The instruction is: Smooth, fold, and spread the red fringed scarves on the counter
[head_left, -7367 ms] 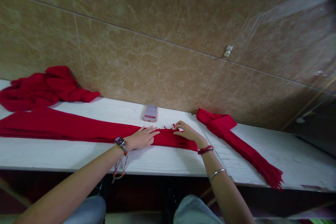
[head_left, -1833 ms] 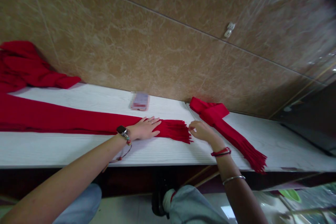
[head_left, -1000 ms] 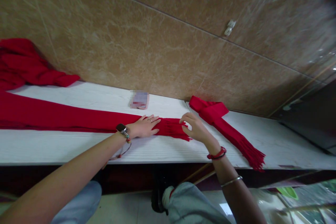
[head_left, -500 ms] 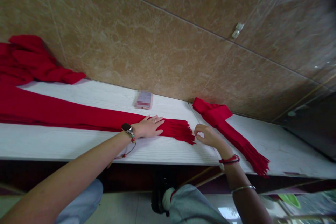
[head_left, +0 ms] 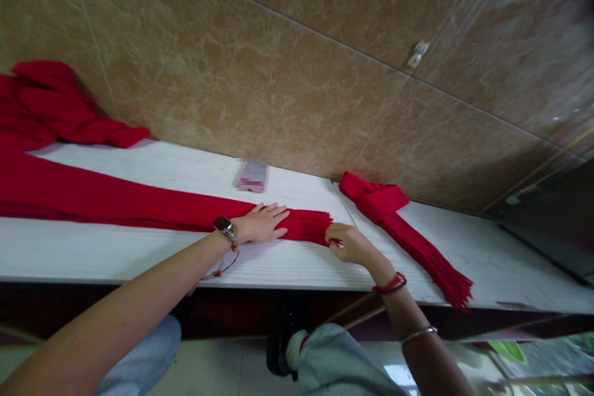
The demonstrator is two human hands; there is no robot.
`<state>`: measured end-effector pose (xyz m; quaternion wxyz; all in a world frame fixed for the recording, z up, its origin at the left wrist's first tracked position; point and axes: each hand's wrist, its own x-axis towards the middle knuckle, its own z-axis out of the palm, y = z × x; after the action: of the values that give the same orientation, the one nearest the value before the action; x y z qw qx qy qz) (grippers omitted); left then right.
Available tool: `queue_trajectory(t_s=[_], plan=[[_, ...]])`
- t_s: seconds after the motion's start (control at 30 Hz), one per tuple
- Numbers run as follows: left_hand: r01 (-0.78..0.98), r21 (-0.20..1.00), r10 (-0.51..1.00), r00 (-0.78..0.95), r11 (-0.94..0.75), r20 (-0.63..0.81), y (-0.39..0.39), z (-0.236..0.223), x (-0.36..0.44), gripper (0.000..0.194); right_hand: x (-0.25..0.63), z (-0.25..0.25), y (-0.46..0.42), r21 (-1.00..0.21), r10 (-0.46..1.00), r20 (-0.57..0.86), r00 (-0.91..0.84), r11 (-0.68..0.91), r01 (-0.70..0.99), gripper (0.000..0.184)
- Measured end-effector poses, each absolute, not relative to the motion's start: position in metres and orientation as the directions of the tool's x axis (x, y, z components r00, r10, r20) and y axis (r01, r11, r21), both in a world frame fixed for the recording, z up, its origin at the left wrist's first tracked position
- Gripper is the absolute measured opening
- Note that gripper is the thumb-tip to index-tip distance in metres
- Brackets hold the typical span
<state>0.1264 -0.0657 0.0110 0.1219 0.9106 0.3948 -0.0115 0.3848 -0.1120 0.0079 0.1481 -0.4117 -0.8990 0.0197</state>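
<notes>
A long red scarf [head_left: 139, 198] lies stretched along the white table, with its fringed end to the right. My left hand [head_left: 262, 224] rests flat on the scarf a little short of the fringe, fingers spread. At the fringe tips is my right hand [head_left: 350, 244], thumb and fingers pinched on the strands. Part of the fringe is hidden behind those fingers. Right of this hand lies a second red scarf [head_left: 408, 241], folded over on itself at the back, its fringe reaching the table's front edge.
Against the tiled wall [head_left: 278, 74], red cloth [head_left: 60, 105] is heaped at the far left. A phone [head_left: 253, 176] lies on the white table [head_left: 153, 253] behind the long scarf. A dark panel [head_left: 552, 216] stands at the right end. My legs are below the table's front edge.
My right hand has moved left onto the fringe tips and closed on them. My left hand stays flat on the scarf.
</notes>
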Motion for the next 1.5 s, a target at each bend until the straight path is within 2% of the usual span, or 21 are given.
queue_trajectory(t_s=[0.13,0.3,0.37,0.47,0.57,0.63,0.8,0.9,1.0,1.13,1.23,1.4,1.5], plan=[[0.727,0.220,0.725,0.681,-0.651,-0.106,-0.067,0.012,0.127,0.058,0.423,0.008,-0.116,-0.125,0.810,0.257,-0.528,0.569,0.813,0.019],[0.729,0.233,0.729,0.677,-0.644,-0.103,-0.066,0.009,0.128,0.058,0.415,0.019,-0.116,-0.164,0.735,0.490,-0.468,0.605,0.779,0.019],[0.730,0.228,0.730,0.676,-0.644,-0.099,-0.065,0.008,0.128,0.058,0.393,0.022,-0.113,-0.183,0.710,0.523,-0.472,0.634,0.751,0.025],[0.729,0.233,0.734,0.674,-0.643,-0.086,-0.065,0.007,0.128,0.058,0.360,0.021,-0.104,-0.205,0.710,0.409,-0.574,0.684,0.700,0.036],[0.723,0.227,0.725,0.682,-0.652,-0.089,-0.065,0.008,0.127,0.058,0.351,0.013,-0.095,-0.247,0.705,0.268,-0.657,0.709,0.660,0.031],[0.718,0.219,0.718,0.690,-0.661,-0.095,-0.066,0.010,0.126,0.058,0.362,0.008,-0.092,-0.253,0.724,0.233,-0.649,0.690,0.678,0.029],[0.719,0.226,0.719,0.688,-0.657,-0.097,-0.067,0.010,0.127,0.059,0.423,0.006,-0.095,-0.209,0.813,0.223,-0.537,0.578,0.789,0.026],[0.719,0.251,0.728,0.682,-0.649,-0.070,-0.066,0.008,0.127,0.058,0.438,0.015,-0.104,-0.207,0.820,0.317,-0.476,0.550,0.809,0.024],[0.717,0.247,0.726,0.684,-0.652,-0.073,-0.065,0.006,0.127,0.058,0.413,0.024,-0.113,-0.235,0.763,0.412,-0.499,0.618,0.750,0.023],[0.724,0.230,0.728,0.680,-0.650,-0.085,-0.065,0.008,0.127,0.058,0.365,0.022,-0.114,-0.228,0.700,0.312,-0.642,0.711,0.665,0.035],[0.731,0.214,0.730,0.676,-0.648,-0.098,-0.066,0.010,0.127,0.059,0.367,0.012,-0.108,-0.236,0.708,0.239,-0.664,0.706,0.668,0.037],[0.730,0.219,0.729,0.677,-0.647,-0.101,-0.067,0.010,0.126,0.057,0.425,0.007,-0.108,-0.275,0.785,0.278,-0.553,0.617,0.737,0.029],[0.727,0.205,0.725,0.682,-0.656,-0.100,-0.066,0.009,0.126,0.058,0.434,0.017,-0.111,-0.300,0.782,0.354,-0.512,0.614,0.730,0.027]])
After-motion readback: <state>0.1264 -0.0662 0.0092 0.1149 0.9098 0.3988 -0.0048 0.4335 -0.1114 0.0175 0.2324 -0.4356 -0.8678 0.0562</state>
